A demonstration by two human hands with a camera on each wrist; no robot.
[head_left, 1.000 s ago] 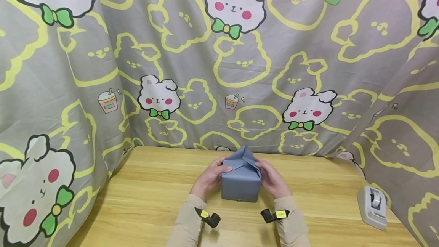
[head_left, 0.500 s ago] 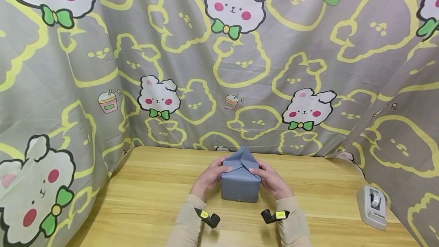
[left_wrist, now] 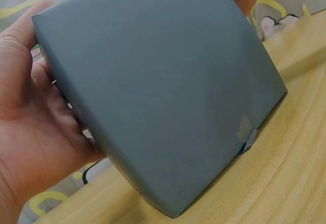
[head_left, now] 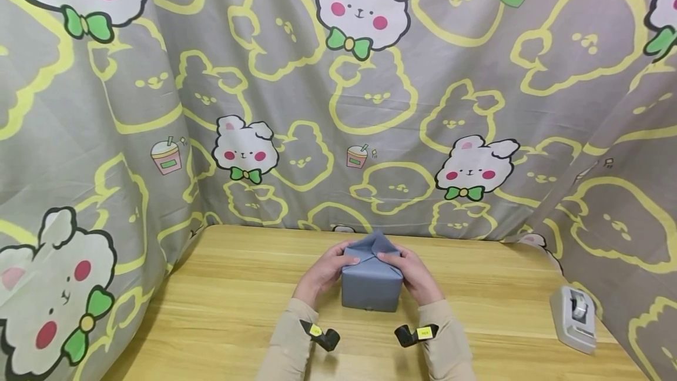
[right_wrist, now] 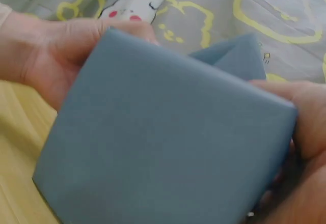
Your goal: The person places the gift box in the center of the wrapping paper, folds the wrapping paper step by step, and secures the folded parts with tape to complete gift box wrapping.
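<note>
A box wrapped in blue-grey paper (head_left: 371, 293) stands on the table between both hands. Its upper paper is folded inward, and a pointed paper flap (head_left: 382, 243) sticks up at the back. My left hand (head_left: 329, 268) holds the box's left side, thumb on the top fold. On the opposite side my right hand (head_left: 415, 272) grips the box, its thumb pressing the folded paper near the middle. In the left wrist view a piece of clear tape (left_wrist: 245, 128) shows near the lower edge, beside a small lifted paper bit (left_wrist: 249, 141). The far fingers are partly hidden behind the box.
A grey tape dispenser (head_left: 576, 319) with a roll in it stands at the right side of the wooden table (head_left: 227, 310). Patterned curtain cloth (head_left: 296, 99) hangs behind the table and along both sides.
My right thumb has come from the box's side onto the top fold and slid inward. The pointed flap has sunk a little. My left hand and the box stay in place.
</note>
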